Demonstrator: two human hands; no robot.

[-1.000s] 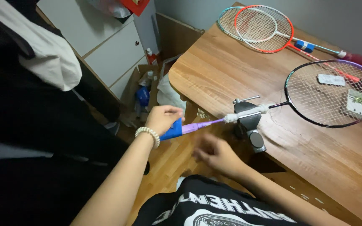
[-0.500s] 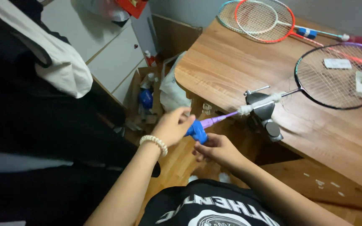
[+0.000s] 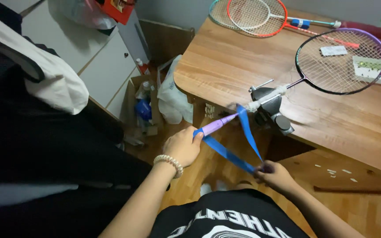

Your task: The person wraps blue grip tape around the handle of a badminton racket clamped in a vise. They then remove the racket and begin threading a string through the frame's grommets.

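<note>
A purple-framed badminton racket (image 3: 341, 61) lies with its head on the wooden table (image 3: 225, 75), its shaft clamped in a small grey vise (image 3: 270, 108) at the table's edge. The purple handle (image 3: 219, 125) sticks out over the floor. My left hand (image 3: 182, 145) is closed around the butt end of the handle. My right hand (image 3: 275, 175) pinches a long blue grip tape (image 3: 243, 136), which runs from the handle's top down to my fingers and back to the butt end.
Two more rackets (image 3: 252, 15), one orange-red, lie at the table's far side. A small white tray (image 3: 373, 70) of parts sits under the purple racket's head. A white cabinet (image 3: 98, 61), a cardboard box of bottles (image 3: 144, 105) and a white bag (image 3: 173, 97) stand on the floor.
The blue tape, wound on the handle's end before, now hangs pulled off in a long loop. My right hand has drawn down and away from the handle with it.
</note>
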